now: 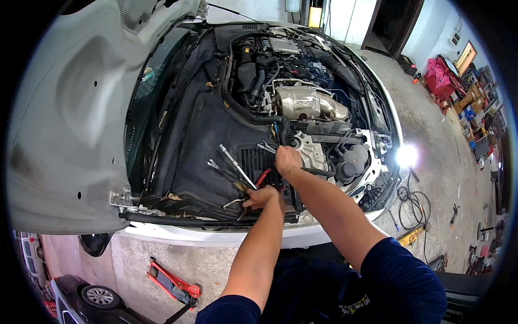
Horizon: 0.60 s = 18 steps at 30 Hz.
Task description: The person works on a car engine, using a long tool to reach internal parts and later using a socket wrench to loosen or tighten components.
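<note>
Both my hands are down in the near side of a car's engine bay, at the edge of the black cowl cover (216, 119). My left hand (263, 197) is closed, its fingers curled downward, and what they hold is hidden. Beside it lie a long silver extension bar (237, 166), a wrench (215, 165) and a bent metal rod (233, 203). A red cable (263, 177) runs just above this hand. My right hand (288, 161) is closed too, its fingertips out of sight, by a silver wrench (265, 146) whose far end reaches the hand.
The raised hood (65, 124) stands at the left. Beyond my hands sit the engine's silver metal cover (299, 102) and a round black reservoir cap (353, 159). A bright work light (407, 156) shines at the right. A red floor jack (174, 283) stands on the floor.
</note>
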{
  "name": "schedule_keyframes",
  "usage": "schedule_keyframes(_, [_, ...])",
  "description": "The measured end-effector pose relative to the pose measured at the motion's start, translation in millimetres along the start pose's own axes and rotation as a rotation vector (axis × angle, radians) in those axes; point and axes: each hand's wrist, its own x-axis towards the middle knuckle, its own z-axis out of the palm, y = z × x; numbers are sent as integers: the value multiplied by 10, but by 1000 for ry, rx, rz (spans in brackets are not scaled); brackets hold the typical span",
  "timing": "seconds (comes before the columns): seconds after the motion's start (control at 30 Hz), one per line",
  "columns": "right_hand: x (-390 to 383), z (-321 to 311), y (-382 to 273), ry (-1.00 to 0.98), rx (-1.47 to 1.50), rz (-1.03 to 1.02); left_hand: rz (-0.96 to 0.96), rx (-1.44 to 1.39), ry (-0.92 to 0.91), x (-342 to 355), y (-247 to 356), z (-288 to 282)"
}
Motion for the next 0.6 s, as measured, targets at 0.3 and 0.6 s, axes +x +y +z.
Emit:
schedule_keyframes(0.3, [-39,123,77,-49,218,307,118,97,-325,-335,526,-1000])
schedule_keyframes(0.6, [261,-172,363,-449,678,372,31,-416,-1102,188,675,-1786])
